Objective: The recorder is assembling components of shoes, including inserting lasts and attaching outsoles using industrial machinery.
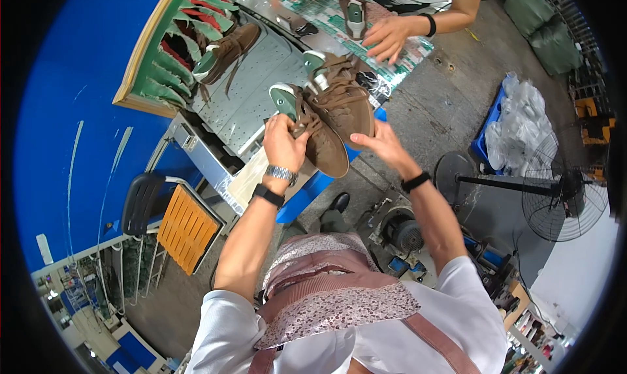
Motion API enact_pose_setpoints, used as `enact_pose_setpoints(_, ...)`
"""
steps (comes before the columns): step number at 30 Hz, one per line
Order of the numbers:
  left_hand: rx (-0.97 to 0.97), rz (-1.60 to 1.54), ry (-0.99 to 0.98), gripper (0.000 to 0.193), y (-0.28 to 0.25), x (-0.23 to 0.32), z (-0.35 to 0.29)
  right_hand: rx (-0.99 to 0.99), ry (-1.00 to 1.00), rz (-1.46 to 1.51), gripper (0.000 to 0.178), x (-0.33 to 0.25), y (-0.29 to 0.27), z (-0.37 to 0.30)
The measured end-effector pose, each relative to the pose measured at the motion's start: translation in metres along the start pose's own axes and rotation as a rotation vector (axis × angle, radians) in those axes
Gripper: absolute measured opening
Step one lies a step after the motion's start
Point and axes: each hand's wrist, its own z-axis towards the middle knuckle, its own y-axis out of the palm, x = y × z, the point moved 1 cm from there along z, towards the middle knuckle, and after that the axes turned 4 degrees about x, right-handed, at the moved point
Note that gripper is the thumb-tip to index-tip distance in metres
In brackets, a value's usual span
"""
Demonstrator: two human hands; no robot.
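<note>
A green-white patterned tabletop (414,55) (glossy) bears a shoe (354,12).

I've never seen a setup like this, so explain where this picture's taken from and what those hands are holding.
There's no robot, just a person working barehanded. A wide fisheye camera on the person's head looks down, so straight edges bend. The left hand grips one brown shoe; the right hand holds a second brown shoe by its toe. Beyond, a third shoe lies on a grey surface beside a green strip curtain. Farther off, a co-worker's hand is near a fourth shoe on a patterned table.
</note>
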Motion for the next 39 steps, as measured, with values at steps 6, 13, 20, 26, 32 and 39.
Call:
enact_pose_setpoints(6, -0.077, 0.016, 0.198, 0.035, -0.101, -0.019, -0.038, -0.149, 0.406, 0.536, 0.052, 0.048, 0.069, -0.088)
enact_pose_setpoints(13, -0.146, 0.159, 0.075, 0.031, -0.119, -0.066, -0.073, 0.028, 0.314, -0.184, 0.066, 0.036, 0.106, -0.100)
enact_pose_setpoints(20, -0.109, 0.155, 0.179, 0.042, -0.116, -0.073, -0.090, 0.098, -0.508, -0.793, 0.093, -0.065, 0.128, -0.041)
enact_pose_setpoints(26, -0.078, 0.152, 0.230, 0.040, -0.114, -0.079, -0.095, 0.007, -0.467, -0.708, 0.043, -0.033, 0.147, -0.043)
enact_pose_setpoints(32, -0.016, 0.180, 0.259, 0.035, -0.116, -0.082, -0.095, 0.286, -0.466, -0.648, 0.063, -0.022, 0.181, -0.051)
enact_pose_setpoints(39, -0.017, 0.105, 0.421, 0.029, -0.099, -0.092, -0.086, 0.500, -0.192, -0.684, 0.091, -0.001, 0.186, -0.038)
